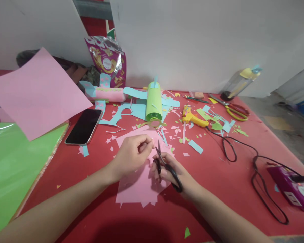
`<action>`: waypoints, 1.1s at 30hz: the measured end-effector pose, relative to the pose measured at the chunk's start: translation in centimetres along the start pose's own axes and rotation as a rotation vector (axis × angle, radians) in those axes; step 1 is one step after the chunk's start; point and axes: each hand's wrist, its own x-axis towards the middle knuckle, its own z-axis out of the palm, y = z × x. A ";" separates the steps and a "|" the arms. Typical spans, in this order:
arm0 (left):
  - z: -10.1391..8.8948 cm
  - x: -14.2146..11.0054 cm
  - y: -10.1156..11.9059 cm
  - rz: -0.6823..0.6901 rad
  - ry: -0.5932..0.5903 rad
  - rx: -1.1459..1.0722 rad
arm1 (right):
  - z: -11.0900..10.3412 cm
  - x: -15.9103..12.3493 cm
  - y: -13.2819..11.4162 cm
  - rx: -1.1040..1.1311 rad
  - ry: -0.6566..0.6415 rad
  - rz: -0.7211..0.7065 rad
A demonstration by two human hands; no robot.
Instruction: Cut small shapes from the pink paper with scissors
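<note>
My right hand (171,170) grips black-handled scissors (160,153), blades a little apart and pointing away from me. Just left of the blade tips, my left hand (133,152) is closed in a pinch, fingertips together; whatever sits between them is too small to make out. Both hands hover over pink paper sheets (131,189) with cut, jagged edges. Beyond them stands a green paper-covered tube (154,101) with light blue paper wings. Farther left lies a pink tube (110,94) with light blue fins.
A phone (84,127), a large pink sheet (39,94) and a green pack (12,168) lie left. At right are a yellow glue gun (192,118), its looped cord, a purple power box (290,187), red-and-yellow-handled scissors (236,111) and a bottle (239,84). Paper scraps litter the red table.
</note>
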 end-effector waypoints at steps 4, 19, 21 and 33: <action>0.3 -0.1 0.1 0.002 -0.001 0.021 | 0.0 0.0 0.1 0.001 0.006 -0.016; 0.8 -0.3 0.0 0.044 0.038 0.034 | 0.0 0.1 0.3 0.015 0.014 -0.010; 0.7 -0.3 0.0 0.049 0.042 0.035 | 0.0 0.1 0.3 0.021 0.017 -0.010; 0.8 -0.5 0.0 0.028 0.038 -0.035 | -0.3 0.2 0.7 0.056 -0.043 -0.037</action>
